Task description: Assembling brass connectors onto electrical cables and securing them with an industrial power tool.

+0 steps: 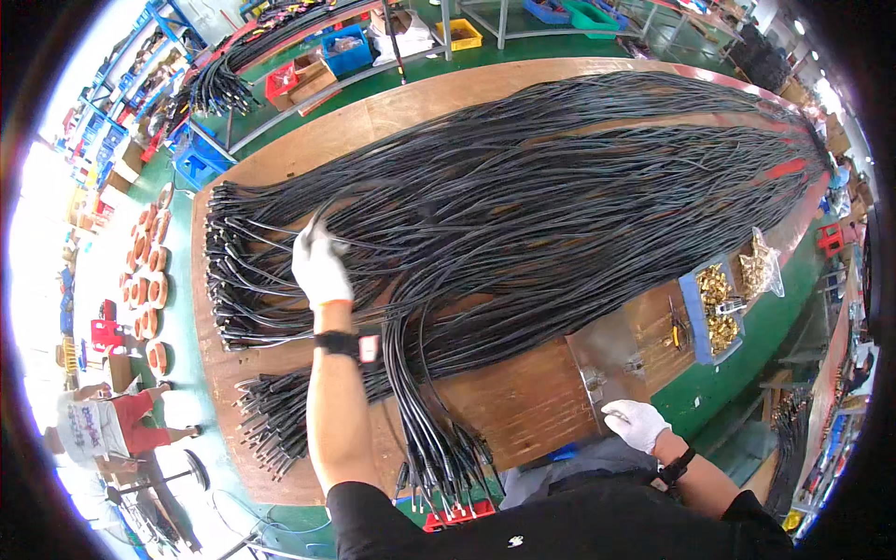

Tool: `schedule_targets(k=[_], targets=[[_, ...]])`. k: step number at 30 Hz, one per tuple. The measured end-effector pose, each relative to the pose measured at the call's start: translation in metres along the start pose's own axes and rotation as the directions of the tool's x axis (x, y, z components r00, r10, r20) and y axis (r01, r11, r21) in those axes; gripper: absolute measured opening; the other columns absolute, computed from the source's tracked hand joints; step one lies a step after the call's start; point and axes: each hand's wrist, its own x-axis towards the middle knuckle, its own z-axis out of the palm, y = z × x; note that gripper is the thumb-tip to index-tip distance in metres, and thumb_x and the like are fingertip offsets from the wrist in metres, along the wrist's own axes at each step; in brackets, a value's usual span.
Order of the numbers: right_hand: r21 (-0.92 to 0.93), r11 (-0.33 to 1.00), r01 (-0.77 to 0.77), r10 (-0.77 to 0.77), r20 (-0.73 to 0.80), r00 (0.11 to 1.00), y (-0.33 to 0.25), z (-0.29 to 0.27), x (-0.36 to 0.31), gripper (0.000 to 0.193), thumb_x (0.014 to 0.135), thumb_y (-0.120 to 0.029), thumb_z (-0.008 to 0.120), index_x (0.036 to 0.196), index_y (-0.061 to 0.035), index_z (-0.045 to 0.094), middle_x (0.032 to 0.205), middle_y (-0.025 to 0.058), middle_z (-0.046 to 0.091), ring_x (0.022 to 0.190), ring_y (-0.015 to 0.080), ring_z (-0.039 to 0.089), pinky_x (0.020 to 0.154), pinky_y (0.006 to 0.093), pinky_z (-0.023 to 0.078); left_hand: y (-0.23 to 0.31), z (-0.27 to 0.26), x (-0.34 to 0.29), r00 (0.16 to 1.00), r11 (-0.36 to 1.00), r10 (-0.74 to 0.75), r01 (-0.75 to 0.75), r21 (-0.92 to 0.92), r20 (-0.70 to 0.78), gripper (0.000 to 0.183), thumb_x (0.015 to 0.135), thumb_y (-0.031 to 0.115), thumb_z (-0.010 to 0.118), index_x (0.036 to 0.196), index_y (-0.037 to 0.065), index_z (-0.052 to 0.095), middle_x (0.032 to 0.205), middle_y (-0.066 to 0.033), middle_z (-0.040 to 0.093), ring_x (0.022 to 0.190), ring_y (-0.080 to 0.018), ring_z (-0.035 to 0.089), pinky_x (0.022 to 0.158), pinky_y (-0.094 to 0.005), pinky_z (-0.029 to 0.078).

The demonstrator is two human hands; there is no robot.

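Long black cables (560,187) cover most of the wooden table, with their connector ends (233,271) lined up toward the left edge. My left hand (320,261), in a white glove, reaches over the left part of the cables. Its fingers are closed around a black cable that arcs up, blurred by motion. Below it, a bunch of cables (434,429) bends over the near table edge, ends hanging down. My right hand (637,425), also gloved, is by the near edge beside a metal plate (607,359). Its fingers are loosely apart, and nothing shows in them.
A blue tray of brass-coloured fittings (695,313) lies at the right, with a clear bag of fittings (761,266) and pliers (676,327) beside it. Another pile of cable ends (271,420) sits at the near left. A person (112,425) is at the lower left.
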Motion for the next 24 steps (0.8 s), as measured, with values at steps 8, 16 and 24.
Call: schedule_targets(k=[8,16,24], targets=[[-0.075,0.995,0.058,-0.054,0.059,0.997,-0.005,0.012,-0.002,0.036,0.101,-0.037,0.067,0.124,-0.0108,0.075,0.113,0.0164,0.079,0.103,0.0352,0.076,0.092,0.043,0.059,-0.127,-0.215,0.036,0.842,0.861,-0.508,0.501,-0.086,-0.182,0.024,0.111,0.033,0.061,0.105,0.01,0.064,0.078,-0.0034,0.065,0.068,-0.0202,0.066,0.063,-0.0364,0.059],[-0.119,0.991,0.056,-0.047,0.08,0.996,-0.015,0.022,-0.006,0.033,0.101,-0.034,0.066,0.12,-0.0089,0.076,0.116,0.0168,0.078,0.107,0.0362,0.075,0.096,0.0426,0.058,-0.145,-0.231,0.0,0.984,0.778,0.058,0.062,0.626,-0.17,0.037,0.104,0.031,0.065,0.12,-0.001,0.074,0.104,-0.0147,0.077,0.095,-0.0318,0.073,0.09,-0.0428,0.058],[-0.155,0.956,-0.248,0.231,-0.123,0.965,0.099,0.004,-0.037,0.043,0.104,-0.044,0.057,0.128,-0.013,0.073,0.126,0.0182,0.075,0.118,0.041,0.069,0.104,0.0485,0.054,-0.032,-0.051,-0.169,0.982,0.61,0.15,-0.185,0.771,0.118,0.035,0.101,0.029,0.065,0.117,-0.001,0.075,0.123,-0.0232,0.072,0.117,-0.0425,0.065,0.106,-0.0506,0.05]])
